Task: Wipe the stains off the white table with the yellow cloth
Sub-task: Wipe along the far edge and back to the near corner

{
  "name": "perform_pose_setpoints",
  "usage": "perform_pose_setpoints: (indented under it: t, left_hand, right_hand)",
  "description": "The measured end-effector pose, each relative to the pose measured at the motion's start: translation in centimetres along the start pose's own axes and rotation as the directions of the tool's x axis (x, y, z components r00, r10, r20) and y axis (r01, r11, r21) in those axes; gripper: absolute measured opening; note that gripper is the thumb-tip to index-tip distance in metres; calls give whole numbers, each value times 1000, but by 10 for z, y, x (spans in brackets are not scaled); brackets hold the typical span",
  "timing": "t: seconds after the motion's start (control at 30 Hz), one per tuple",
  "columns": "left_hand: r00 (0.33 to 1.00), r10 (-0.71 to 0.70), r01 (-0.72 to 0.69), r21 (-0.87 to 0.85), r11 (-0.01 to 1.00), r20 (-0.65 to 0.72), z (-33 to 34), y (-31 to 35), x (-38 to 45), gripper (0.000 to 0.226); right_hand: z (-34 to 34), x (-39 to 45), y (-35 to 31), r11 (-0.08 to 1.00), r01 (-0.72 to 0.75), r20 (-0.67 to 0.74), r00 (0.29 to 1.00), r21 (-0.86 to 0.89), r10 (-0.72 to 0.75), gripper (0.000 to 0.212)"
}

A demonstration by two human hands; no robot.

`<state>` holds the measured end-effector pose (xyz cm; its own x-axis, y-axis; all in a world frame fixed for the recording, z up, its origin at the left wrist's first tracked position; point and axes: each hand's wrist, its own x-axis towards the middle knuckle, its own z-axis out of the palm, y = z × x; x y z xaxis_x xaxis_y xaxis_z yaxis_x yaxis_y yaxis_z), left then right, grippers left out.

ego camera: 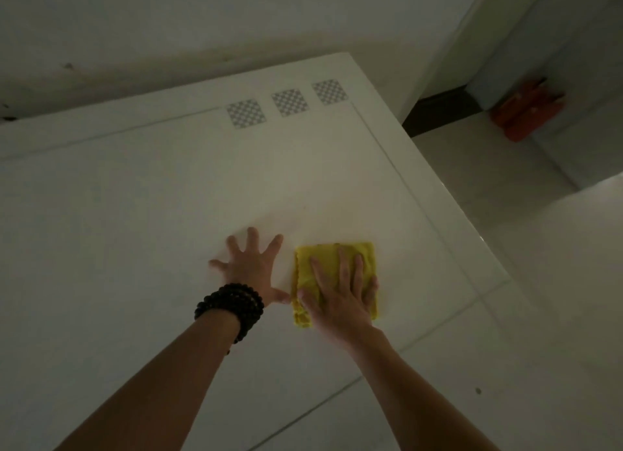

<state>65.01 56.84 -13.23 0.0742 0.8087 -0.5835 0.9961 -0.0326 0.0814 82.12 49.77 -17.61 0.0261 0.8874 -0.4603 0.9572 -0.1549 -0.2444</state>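
A folded yellow cloth (325,260) lies flat on the white table (135,214), right of centre. My right hand (338,297) presses down on the cloth with the fingers spread over it. Just left of the cloth, my left hand (251,270) rests flat on the bare tabletop, fingers splayed, holding nothing; its thumb nearly touches the cloth's left edge. A dark beaded bracelet (232,307) wraps my left wrist. The light is dim and no stains stand out on the surface.
Three checkered grey squares (288,102) are set into the table near its far edge. The table's right edge (472,221) runs diagonally, with pale floor tiles beyond it. An orange-red object (526,113) sits on the floor by the wall at the far right.
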Motion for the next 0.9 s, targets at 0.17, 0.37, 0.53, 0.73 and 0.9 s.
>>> perform_pose_setpoints:
  t: [0.17, 0.37, 0.53, 0.73, 0.9]
  left_hand:
    - [996, 47, -52, -66, 996, -74, -39, -24, 41, 99]
    - [997, -57, 60, -51, 997, 48, -62, -18, 89, 133]
    - [991, -98, 98, 2, 995, 88, -66, -13, 100, 141]
    - [999, -47, 46, 19, 999, 20, -69, -26, 93, 128]
    - [982, -189, 189, 20, 982, -9, -87, -67, 100, 130]
  right_hand:
    - [-22, 49, -11, 999, 22, 0, 1000, -25, -22, 75]
    - [-71, 149, -42, 984, 169, 20, 986, -58, -168, 70]
    - [-93, 210, -61, 953, 278, 55, 960, -122, -273, 69]
    - [-86, 179, -54, 942, 316, 99, 947, -115, -306, 68]
    - [-86, 178, -65, 943, 309, 138, 946, -126, -292, 69]
